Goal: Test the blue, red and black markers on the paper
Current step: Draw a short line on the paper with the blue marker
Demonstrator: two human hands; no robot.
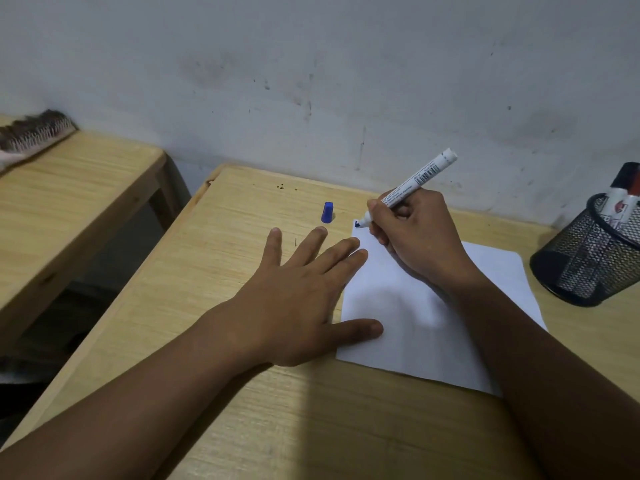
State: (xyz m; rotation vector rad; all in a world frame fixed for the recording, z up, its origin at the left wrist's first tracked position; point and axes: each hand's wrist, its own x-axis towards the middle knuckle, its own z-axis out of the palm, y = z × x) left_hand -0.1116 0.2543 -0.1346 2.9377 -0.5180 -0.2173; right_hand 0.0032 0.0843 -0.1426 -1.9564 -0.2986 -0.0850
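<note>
A white sheet of paper lies on the wooden desk. My right hand grips the uncapped blue marker, white-bodied, with its blue tip touching the paper's far left corner, where a small blue mark shows. The blue cap stands on the desk just left of that corner. My left hand lies flat with fingers spread, thumb and fingertips pressing on the paper's left edge. Two more markers, one with a black cap and one with a red cap, stand in a black mesh holder at the right.
A grey scuffed wall runs right behind the desk. A second wooden table stands to the left across a gap, with a brush-like object on its far end.
</note>
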